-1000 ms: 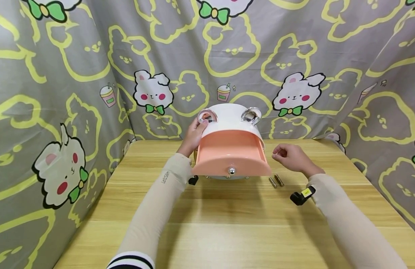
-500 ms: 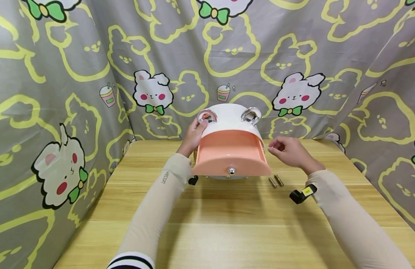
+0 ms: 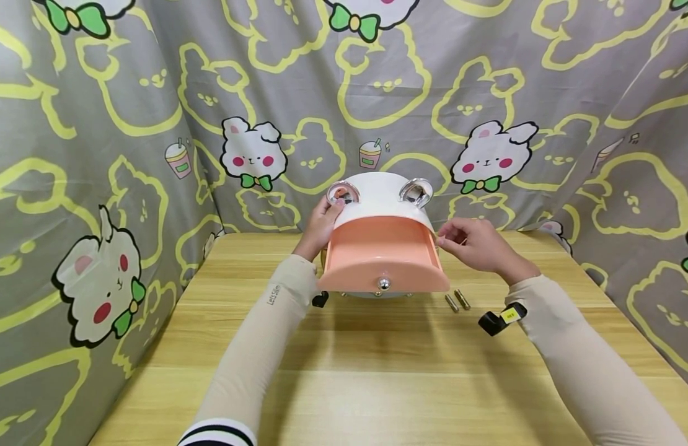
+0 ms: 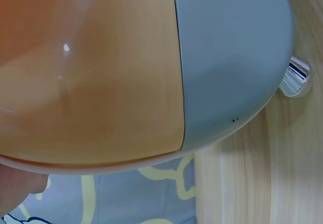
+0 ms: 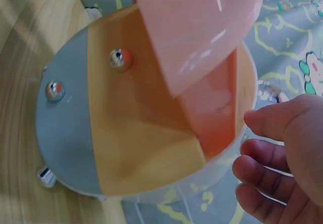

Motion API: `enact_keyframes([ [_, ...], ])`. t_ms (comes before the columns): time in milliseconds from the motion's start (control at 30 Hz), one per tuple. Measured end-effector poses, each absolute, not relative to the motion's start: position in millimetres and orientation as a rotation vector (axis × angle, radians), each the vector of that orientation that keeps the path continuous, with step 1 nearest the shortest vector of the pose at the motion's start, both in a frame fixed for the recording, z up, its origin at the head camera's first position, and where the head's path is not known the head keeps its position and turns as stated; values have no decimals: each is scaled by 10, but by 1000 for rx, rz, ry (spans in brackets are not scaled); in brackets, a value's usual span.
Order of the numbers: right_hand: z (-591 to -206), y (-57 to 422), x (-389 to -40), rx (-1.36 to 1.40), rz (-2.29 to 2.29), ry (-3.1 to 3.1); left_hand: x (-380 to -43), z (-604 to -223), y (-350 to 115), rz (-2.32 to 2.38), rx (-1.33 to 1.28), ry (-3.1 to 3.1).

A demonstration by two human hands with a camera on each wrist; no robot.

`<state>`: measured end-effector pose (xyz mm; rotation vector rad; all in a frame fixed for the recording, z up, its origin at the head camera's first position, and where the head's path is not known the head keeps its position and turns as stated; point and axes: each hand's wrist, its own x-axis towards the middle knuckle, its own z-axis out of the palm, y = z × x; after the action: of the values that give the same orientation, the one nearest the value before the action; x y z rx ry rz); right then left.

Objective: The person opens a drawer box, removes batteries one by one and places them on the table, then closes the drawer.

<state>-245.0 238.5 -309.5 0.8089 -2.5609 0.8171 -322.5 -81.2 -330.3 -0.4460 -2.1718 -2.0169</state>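
A rounded mini drawer cabinet [image 3: 380,192] with a white shell and two silver ring-shaped ears stands on the table. Its pink top drawer [image 3: 383,272] is pulled out, showing a bare inside. Below it, the right wrist view shows a tan middle drawer [image 5: 141,148] and a grey-blue bottom drawer [image 5: 65,128], both closed, with silver knobs. My left hand [image 3: 320,226] grips the cabinet's upper left side, thumb beside the left ear. At the right side my right hand [image 3: 475,244] has its loosely bent fingertips right at the shell's edge, nothing held between them.
Two small metallic cylinders [image 3: 457,300], like batteries, lie on the wooden table [image 3: 366,390] right of the cabinet. A grey curtain [image 3: 299,74] with bunny prints surrounds the table at the back and sides. A black wrist camera [image 3: 493,323] hangs under the right forearm.
My right hand has moved left and slightly away from me, from beside the cabinet to its right edge. The left hand, cabinet and pulled-out drawer have stayed put.
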Motion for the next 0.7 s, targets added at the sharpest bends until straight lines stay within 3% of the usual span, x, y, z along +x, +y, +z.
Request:
enact_keyframes([
  [700, -2793, 1989, -2273, 1016, 829, -2487, -3213, -3290, -830, -2016, -436, -2211],
])
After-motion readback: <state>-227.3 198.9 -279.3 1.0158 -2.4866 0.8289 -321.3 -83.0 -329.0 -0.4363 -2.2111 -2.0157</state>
